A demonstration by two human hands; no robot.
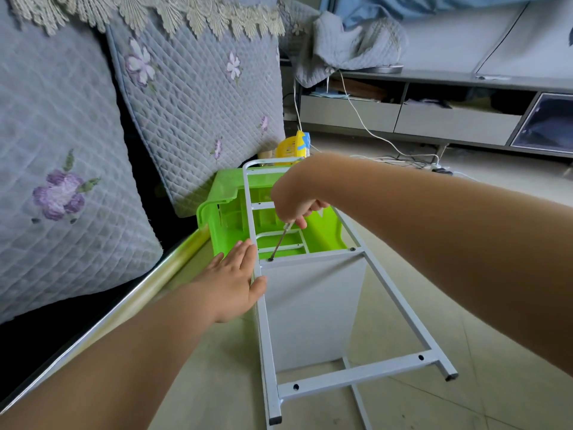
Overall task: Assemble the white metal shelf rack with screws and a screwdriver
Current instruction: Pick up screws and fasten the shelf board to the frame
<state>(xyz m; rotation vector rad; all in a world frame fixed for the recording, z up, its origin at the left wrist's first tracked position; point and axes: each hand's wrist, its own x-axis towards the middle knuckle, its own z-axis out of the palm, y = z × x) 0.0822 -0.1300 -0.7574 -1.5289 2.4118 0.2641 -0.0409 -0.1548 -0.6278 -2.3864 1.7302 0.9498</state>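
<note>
The right hand [294,198] is curled closed round the handle of the screwdriver [280,242], the handle itself hidden inside the fist, while the thin shaft slants down and to the left until its tip sits in a dark screw [271,260] at the left end of a crossbar on the white metal shelf rack [313,305]. The left hand [231,285] lies open, fingers straight and together, its palm pressed against the outer face of the rack's left upright and the thumb hooked over the top edge of that rail; it holds nothing, it only braces. That bracing looks meant to stop the frame from sliding or twisting under the turning force at the nearby corner. The rack lies on its side on the tiled floor [403,408], ladder-like side frame uppermost, with a flat white shelf panel [310,308] hanging below the crossbar being fastened. A second screw [352,249] already sits at the right end of that bar, whereas the nearer crossbar shows two open holes, so I judge that more fastening remains. The far end of the frame rests across a green plastic stool [235,212], probably to keep it level. A yellow toy [293,147] stands beyond, and a quilted sofa cushion [198,97] leans at the left.
</note>
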